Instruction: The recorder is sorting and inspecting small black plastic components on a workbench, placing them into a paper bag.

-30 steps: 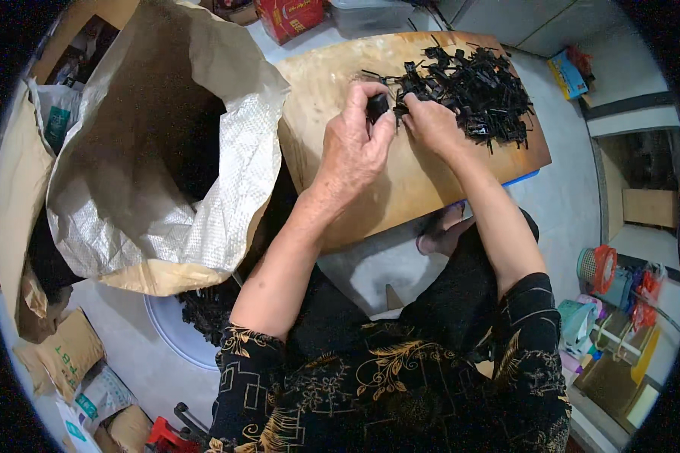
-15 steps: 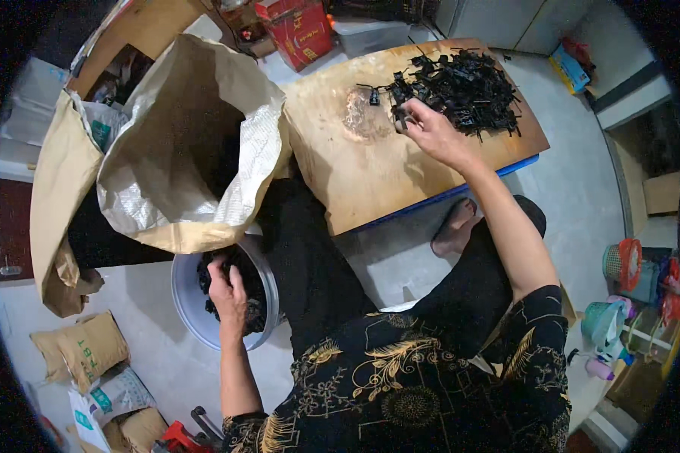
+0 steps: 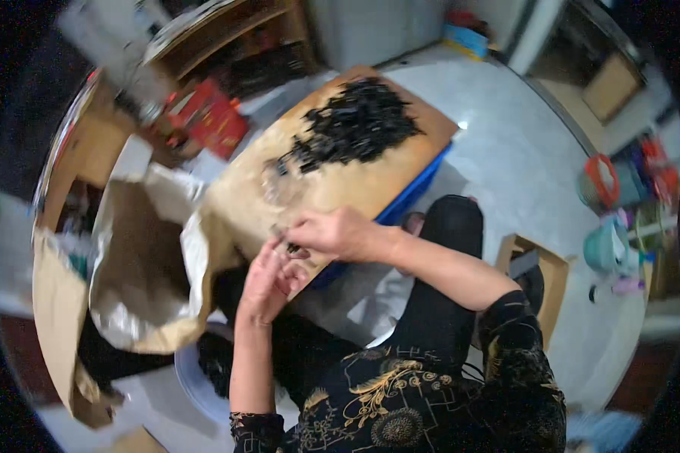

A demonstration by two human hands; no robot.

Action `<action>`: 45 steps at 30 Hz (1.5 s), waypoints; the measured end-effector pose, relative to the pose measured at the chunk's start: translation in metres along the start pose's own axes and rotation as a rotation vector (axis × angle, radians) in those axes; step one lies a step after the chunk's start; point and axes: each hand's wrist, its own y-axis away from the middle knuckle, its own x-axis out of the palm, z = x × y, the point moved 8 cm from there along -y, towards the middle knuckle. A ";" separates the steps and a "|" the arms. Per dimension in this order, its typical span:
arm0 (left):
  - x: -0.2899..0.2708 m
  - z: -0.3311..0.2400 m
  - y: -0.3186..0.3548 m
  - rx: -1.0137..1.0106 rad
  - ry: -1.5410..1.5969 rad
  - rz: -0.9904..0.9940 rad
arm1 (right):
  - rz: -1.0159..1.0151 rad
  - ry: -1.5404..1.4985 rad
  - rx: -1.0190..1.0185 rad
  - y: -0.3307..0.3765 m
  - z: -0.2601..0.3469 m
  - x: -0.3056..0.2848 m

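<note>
a small dark piece (image 3: pixel 292 248) seems pinched by the right hand (image 3: pixel 341 232) over the near edge of the wooden tabletop (image 3: pixel 238 181); the left hand (image 3: pixel 267 281) is half-curled alongside, probably for support, its grip unclear; a black heap (image 3: pixel 363 121) lies farther off.

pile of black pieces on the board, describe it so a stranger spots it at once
Find the big tan board beyond the right hand. On its far half lies the pile of thin black pieces. Unlike the dark contents of the pale round tub at lower left, it spreads in the open, a jagged dark mass against tan.
</note>
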 end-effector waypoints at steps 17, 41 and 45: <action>0.024 0.015 -0.109 -0.275 0.233 0.484 | -0.059 0.094 0.110 0.004 -0.053 -0.041; 0.008 0.001 -0.125 0.067 -0.444 0.063 | 0.028 -0.742 0.780 0.028 -0.115 0.044; 0.007 0.000 -0.128 0.152 -0.614 0.016 | 0.106 -0.659 0.809 0.027 -0.114 0.048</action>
